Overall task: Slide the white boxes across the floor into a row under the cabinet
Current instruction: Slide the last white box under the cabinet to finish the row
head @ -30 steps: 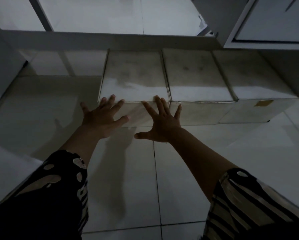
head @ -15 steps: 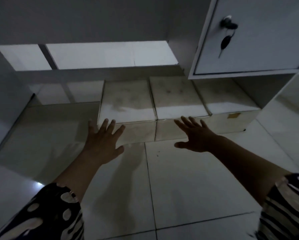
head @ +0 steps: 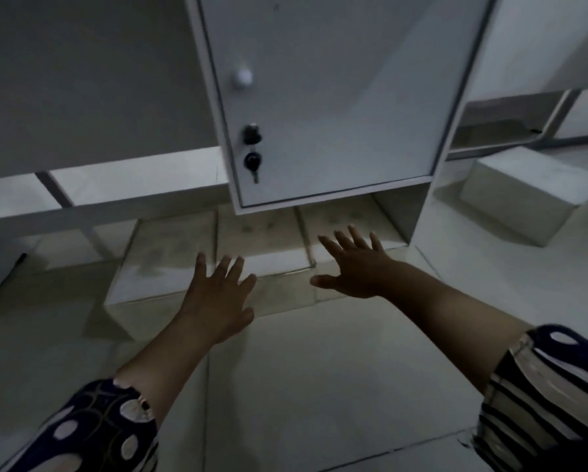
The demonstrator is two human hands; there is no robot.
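Observation:
Three white boxes stand side by side on the tiled floor below the white cabinet (head: pixel 337 97): a left box (head: pixel 163 253), a middle box (head: pixel 262 240) and a right box (head: pixel 340 216) tucked under the cabinet's bottom edge. My left hand (head: pixel 217 294) is spread open in front of the seam between the left and middle boxes. My right hand (head: pixel 357 267) is spread open over the front of the right box. Neither hand grips anything; contact with the boxes cannot be judged.
The cabinet door carries a round knob (head: pixel 242 78) and a lock with a key (head: pixel 252 161). A fourth white box (head: pixel 531 192) stands apart on the floor at the right. A low white shelf rail (head: pixel 98 206) runs to the left.
The view has tilted up and swung right, showing more cabinet and the box at the right. Both hands have shifted right along the row, from the left box toward the middle and right boxes.

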